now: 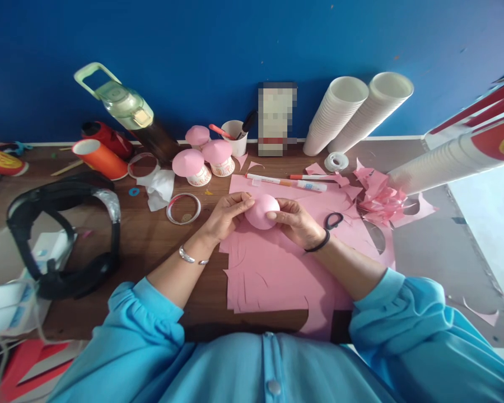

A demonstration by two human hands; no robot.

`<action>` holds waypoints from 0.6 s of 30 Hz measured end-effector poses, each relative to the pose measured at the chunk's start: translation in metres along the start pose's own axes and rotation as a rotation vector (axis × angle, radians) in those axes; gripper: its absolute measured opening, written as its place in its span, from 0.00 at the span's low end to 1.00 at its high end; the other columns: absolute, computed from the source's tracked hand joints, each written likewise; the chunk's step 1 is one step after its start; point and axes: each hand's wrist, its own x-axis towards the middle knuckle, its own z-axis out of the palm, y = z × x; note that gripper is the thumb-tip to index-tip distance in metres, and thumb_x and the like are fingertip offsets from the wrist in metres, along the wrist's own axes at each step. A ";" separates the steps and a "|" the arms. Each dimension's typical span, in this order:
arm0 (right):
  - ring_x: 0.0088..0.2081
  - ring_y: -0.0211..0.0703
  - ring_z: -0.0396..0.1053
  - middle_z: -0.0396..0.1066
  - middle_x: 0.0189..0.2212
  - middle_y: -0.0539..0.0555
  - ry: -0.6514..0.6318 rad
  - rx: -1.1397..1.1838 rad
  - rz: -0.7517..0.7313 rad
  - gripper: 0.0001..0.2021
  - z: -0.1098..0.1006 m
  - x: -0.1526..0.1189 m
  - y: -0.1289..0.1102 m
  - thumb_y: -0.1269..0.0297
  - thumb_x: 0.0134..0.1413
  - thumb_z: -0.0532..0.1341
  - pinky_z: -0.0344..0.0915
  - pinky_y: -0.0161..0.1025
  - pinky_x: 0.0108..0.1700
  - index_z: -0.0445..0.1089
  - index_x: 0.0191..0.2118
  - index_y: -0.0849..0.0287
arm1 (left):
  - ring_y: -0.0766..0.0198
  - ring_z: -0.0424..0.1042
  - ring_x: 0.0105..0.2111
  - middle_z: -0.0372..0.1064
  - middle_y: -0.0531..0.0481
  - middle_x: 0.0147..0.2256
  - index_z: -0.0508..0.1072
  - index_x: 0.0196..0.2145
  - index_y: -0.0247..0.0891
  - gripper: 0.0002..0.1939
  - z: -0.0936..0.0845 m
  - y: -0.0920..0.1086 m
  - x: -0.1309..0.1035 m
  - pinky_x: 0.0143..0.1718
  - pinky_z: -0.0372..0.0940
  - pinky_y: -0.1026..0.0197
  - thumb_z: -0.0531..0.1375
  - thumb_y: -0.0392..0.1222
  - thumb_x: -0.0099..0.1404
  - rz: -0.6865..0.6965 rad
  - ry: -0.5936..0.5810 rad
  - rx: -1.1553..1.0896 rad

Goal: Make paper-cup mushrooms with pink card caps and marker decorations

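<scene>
Between both hands is a round pink paper disc (262,212), raised above a stack of pink paper sheets (273,274). My left hand (230,212) pinches its left edge, and my right hand (293,220) grips its right edge with the thumb on top. Right of my right hand, black scissor handles (333,220) show on the paper; the blades are hidden. Behind the disc lie a white pen (269,179) and a glue pen (311,185). Farther back on the left stand several small paper cups (199,176) topped with pink paper cones (189,163).
Tall stacks of white cups (336,115) stand against the blue wall, near a phone (273,126). Pink scraps (382,196) pile up at right. A tape ring (183,209), a bottle (138,115) and a black headband device (67,235) occupy the left.
</scene>
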 end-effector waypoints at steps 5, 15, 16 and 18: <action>0.35 0.45 0.73 0.79 0.30 0.53 -0.049 -0.063 -0.003 0.17 0.000 0.001 0.000 0.55 0.40 0.78 0.69 0.44 0.47 0.82 0.35 0.60 | 0.70 0.60 0.27 0.63 0.54 0.25 0.71 0.20 0.34 0.20 0.000 0.001 -0.001 0.32 0.57 0.64 0.74 0.49 0.56 0.009 -0.007 0.044; 0.37 0.46 0.74 0.79 0.31 0.53 -0.051 -0.015 -0.029 0.19 0.001 -0.002 -0.001 0.51 0.43 0.77 0.68 0.43 0.47 0.82 0.37 0.60 | 0.70 0.61 0.27 0.64 0.54 0.25 0.71 0.21 0.34 0.21 0.001 0.002 0.000 0.31 0.58 0.65 0.74 0.49 0.55 -0.006 -0.001 0.020; 0.37 0.46 0.73 0.79 0.30 0.53 -0.045 -0.019 -0.028 0.19 0.001 -0.002 -0.001 0.51 0.43 0.77 0.68 0.43 0.47 0.82 0.37 0.60 | 0.69 0.61 0.27 0.64 0.54 0.25 0.71 0.21 0.34 0.20 0.001 0.002 -0.001 0.31 0.58 0.65 0.74 0.49 0.55 -0.007 0.000 0.024; 0.36 0.44 0.73 0.78 0.29 0.52 -0.030 -0.028 -0.022 0.17 0.002 -0.001 -0.001 0.54 0.42 0.78 0.67 0.42 0.46 0.81 0.35 0.60 | 0.69 0.62 0.27 0.64 0.54 0.26 0.71 0.21 0.35 0.20 0.001 0.001 -0.001 0.31 0.58 0.65 0.74 0.49 0.55 -0.011 0.005 0.031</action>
